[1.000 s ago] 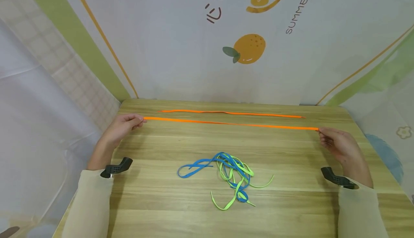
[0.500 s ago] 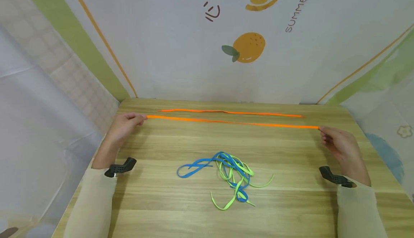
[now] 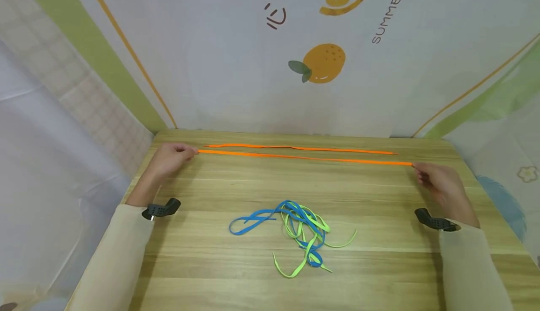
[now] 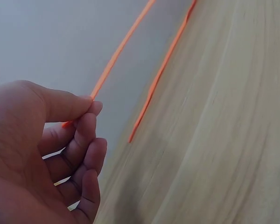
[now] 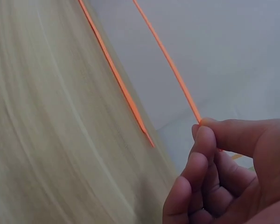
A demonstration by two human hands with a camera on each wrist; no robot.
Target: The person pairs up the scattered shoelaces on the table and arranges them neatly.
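Observation:
An orange shoelace (image 3: 303,157) is stretched nearly straight between the two hands, above the back of the table. Its left end is pinched between thumb and fingertips of my left hand (image 3: 170,158); in the left wrist view a short orange tip (image 4: 66,124) pokes out behind the thumb. My right hand (image 3: 440,182) pinches the other end the same way. Just beyond, a second orange shoelace (image 3: 337,149) lies along the table's far edge, almost parallel and slightly wavy. The right wrist view shows its narrow tip (image 5: 148,138) on the wood.
Nearer on the wooden table (image 3: 190,264) lies a loose tangle of a blue shoelace (image 3: 253,222) and a green shoelace (image 3: 301,266). A white printed cloth (image 3: 236,67) hangs right behind the table's far edge, with more cloth at the left and right sides.
Both hands have moved a little farther away and slightly inward, bringing the held orange shoelace nearer to the one lying down. The blue and green tangle stays put.

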